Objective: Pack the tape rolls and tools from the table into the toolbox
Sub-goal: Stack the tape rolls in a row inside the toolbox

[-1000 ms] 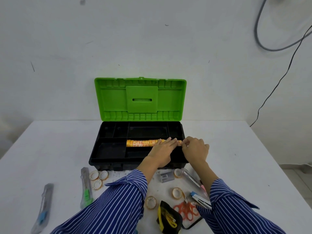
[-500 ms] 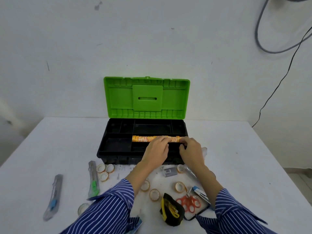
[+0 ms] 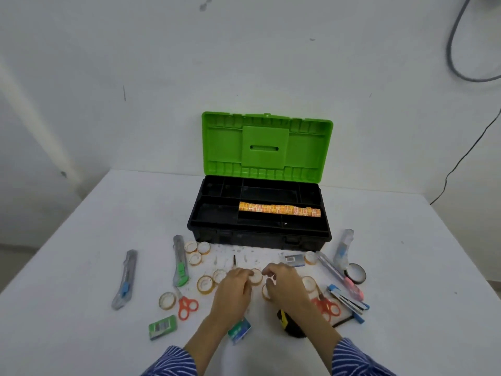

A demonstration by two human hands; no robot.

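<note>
Reaching low in the middle of the frame, my left hand (image 3: 233,287) and right hand (image 3: 284,284) each curl their fingers round a small tape roll (image 3: 256,276) on the white table (image 3: 95,267). Above them the toolbox (image 3: 259,213) stands open, an orange stack of tape rolls (image 3: 279,209) lying in its tray.

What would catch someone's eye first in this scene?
The toolbox at the table's middle, its bright green lid standing open, with an orange row of tape rolls in its black tray. In front, the left hand and right hand reach among small loose tape rolls.
</note>
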